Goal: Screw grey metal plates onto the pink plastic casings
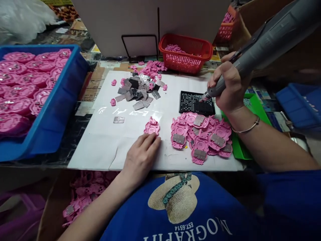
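Note:
My right hand (229, 85) is closed around a grey electric screwdriver (265, 43), its tip over a black tray (187, 102) of small screws. My left hand (142, 155) lies on the white board (97, 134), its fingertips on the lower edge of a pink plastic part (151, 126); whether it pinches the part is hidden. A metal plate (118, 119) lies alone to the left. Pink parts with metal plates (200, 142) are piled to the right, below the screw tray. Farther back is a heap of metal plates (140, 93) beside small pink pieces (152, 68).
A blue crate (56, 110) of pink parts stands at the left. Behind the board sits a red basket (185, 62) with pink pieces. A green tray (259, 110) is under my right forearm. A box of pink parts (85, 190) is below the table edge.

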